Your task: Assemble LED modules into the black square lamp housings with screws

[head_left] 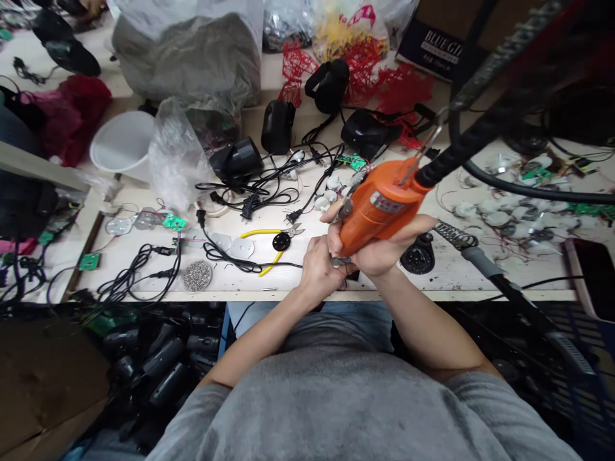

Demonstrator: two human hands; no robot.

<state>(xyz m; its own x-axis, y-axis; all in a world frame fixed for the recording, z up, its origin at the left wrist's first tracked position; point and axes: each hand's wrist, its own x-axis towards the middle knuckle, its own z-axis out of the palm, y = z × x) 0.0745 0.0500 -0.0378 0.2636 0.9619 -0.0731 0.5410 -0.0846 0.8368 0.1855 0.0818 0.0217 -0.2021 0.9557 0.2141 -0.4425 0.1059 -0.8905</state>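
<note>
My right hand (379, 246) wraps around the body of an orange electric screwdriver (379, 205), which has a small display on its side. A thick black cord (480, 137) runs from the tool's rear to the upper right, and a wire hook (425, 144) is attached near it. My left hand (317, 269) is right under the tool's front end, its fingers closed on a small metal part (341, 261). The hands and the tool hide most of that part, so I cannot tell exactly what it is.
On the bench lie yellow-handled pliers (262, 250), a dish of screws (196, 275), tangled black cables (240, 192), green circuit boards (173, 222) and black plastic housings (277, 127). A soldering iron (485, 266) lies to the right. Below the bench edge (336, 296) sit more black housings (158, 358).
</note>
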